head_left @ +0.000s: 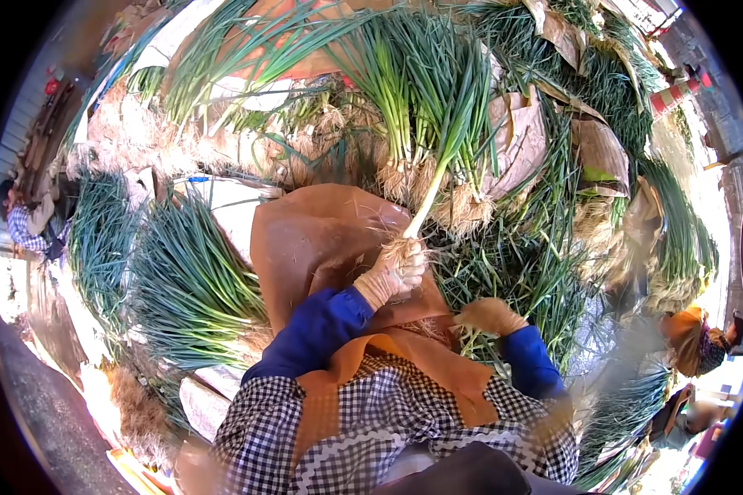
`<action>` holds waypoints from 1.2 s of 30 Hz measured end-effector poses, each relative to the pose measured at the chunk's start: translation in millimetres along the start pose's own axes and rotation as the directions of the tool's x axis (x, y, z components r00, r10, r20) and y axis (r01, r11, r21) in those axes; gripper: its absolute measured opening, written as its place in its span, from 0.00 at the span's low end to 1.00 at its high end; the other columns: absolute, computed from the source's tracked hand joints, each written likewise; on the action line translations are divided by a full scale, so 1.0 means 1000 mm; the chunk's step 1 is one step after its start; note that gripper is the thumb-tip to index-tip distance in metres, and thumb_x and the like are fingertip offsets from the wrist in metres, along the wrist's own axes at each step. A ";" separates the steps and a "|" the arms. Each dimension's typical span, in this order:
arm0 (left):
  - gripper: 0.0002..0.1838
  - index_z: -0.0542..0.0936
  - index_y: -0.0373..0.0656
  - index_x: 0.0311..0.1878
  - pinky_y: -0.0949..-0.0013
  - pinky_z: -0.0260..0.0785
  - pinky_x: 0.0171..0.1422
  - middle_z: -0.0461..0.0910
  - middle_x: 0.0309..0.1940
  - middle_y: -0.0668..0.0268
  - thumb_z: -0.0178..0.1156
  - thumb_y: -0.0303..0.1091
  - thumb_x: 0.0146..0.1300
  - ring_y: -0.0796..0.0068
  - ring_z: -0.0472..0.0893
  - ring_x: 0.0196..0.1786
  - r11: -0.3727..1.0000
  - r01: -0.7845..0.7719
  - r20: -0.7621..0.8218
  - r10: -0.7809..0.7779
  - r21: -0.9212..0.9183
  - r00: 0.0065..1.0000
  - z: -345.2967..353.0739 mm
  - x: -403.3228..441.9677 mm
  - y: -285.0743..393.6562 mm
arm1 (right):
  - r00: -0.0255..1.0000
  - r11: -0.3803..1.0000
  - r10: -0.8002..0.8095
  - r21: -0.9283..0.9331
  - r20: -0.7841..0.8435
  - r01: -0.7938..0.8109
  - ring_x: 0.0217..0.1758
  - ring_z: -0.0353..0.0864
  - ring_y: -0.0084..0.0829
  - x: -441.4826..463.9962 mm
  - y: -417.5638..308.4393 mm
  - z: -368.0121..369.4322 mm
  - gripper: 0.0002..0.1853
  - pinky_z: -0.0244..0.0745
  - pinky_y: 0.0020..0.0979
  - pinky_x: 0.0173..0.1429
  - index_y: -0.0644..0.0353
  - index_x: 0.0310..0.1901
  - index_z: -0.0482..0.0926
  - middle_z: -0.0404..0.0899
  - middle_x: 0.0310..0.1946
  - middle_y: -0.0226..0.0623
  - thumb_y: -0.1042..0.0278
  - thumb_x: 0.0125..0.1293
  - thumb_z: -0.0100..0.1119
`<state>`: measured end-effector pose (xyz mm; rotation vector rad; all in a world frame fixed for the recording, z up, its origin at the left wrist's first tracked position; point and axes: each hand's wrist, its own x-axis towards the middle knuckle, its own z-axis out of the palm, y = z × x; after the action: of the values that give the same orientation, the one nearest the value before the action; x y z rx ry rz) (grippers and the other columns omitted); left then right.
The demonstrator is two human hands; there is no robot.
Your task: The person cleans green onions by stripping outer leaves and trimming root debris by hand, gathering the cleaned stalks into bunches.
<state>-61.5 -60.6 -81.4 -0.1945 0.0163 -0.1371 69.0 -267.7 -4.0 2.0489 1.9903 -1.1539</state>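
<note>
Wrapped round the root end of a long green onion (432, 194), my left hand (395, 271) is closed above the brown apron sheet (322, 239). The onion's pale stalk and green leaves point up and away from me. Lower right, my right hand (489, 317) is closed near the sheet's edge; what it grips, if anything, is too unclear to make out. Beyond the left hand stand bundles of green onions (396, 124) with their roots toward me. Loose green leaves (512, 272) lie right of the sheet.
A large pile of green onions (186, 280) lies on the left, with paler roots (140, 136) behind it. More onions (677, 223) are heaped at the right. A person (31, 223) sits at the far left, and other people (706, 342) are at the far right.
</note>
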 end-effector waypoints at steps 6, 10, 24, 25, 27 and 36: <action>0.18 0.67 0.44 0.23 0.77 0.50 0.17 0.58 0.13 0.73 0.43 0.42 0.67 0.82 0.58 0.14 0.989 0.138 0.068 -0.134 -0.058 0.989 0.017 0.004 -0.024 | 0.709 0.702 0.155 0.582 -0.687 0.410 0.61 0.67 0.33 0.064 0.009 -0.031 0.22 0.60 0.32 0.64 0.64 0.60 0.64 0.68 0.58 0.44 0.61 0.69 0.43; 0.25 0.72 0.40 0.27 0.78 0.51 0.16 0.61 0.14 0.72 0.44 0.54 0.65 0.82 0.59 0.13 0.988 0.136 -0.021 -0.135 0.076 0.991 0.007 0.001 -0.025 | 0.761 -0.120 0.231 0.758 -0.607 0.641 0.46 0.75 0.26 0.143 0.017 -0.012 0.17 0.70 0.23 0.50 0.64 0.53 0.70 0.75 0.44 0.37 0.62 0.70 0.44; 0.14 0.74 0.28 0.46 0.71 0.74 0.48 0.78 0.41 0.55 0.52 0.30 0.63 0.69 0.80 0.42 0.728 -0.238 -0.271 0.507 0.643 0.818 0.030 0.003 -0.013 | 0.523 0.470 0.650 0.832 -0.551 0.293 0.26 0.72 0.21 0.109 0.021 -0.027 0.15 0.68 0.25 0.32 0.68 0.33 0.77 0.77 0.23 0.33 0.60 0.65 0.53; 0.14 0.74 0.29 0.46 0.69 0.73 0.50 0.77 0.43 0.53 0.52 0.30 0.63 0.67 0.79 0.46 0.796 -0.238 -0.244 0.430 0.556 0.869 0.024 0.000 -0.010 | 0.522 0.435 0.649 0.833 -0.553 0.343 0.26 0.71 0.20 0.110 0.021 -0.025 0.14 0.68 0.24 0.32 0.67 0.34 0.77 0.77 0.24 0.32 0.61 0.65 0.54; 0.14 0.74 0.29 0.47 0.67 0.73 0.53 0.77 0.45 0.50 0.52 0.30 0.63 0.64 0.78 0.49 0.858 -0.228 -0.213 0.355 0.460 0.910 0.030 -0.008 -0.009 | 0.494 0.347 0.677 0.828 -0.546 0.439 0.26 0.70 0.19 0.116 0.032 -0.014 0.12 0.66 0.22 0.31 0.65 0.34 0.76 0.76 0.24 0.30 0.62 0.65 0.55; 0.18 0.73 0.36 0.49 0.71 0.73 0.37 0.75 0.34 0.64 0.57 0.38 0.61 0.76 0.77 0.37 0.670 -0.166 -0.237 0.468 0.724 0.851 0.040 -0.007 -0.040 | 0.445 0.824 0.506 0.567 -0.738 0.003 0.17 0.67 0.30 0.101 -0.017 -0.038 0.13 0.65 0.33 0.23 0.60 0.25 0.76 0.71 0.16 0.37 0.59 0.60 0.59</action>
<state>-72.2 -91.0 -34.5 0.5978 0.4188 0.1905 59.6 -160.4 -23.9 3.6545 1.4934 -0.5597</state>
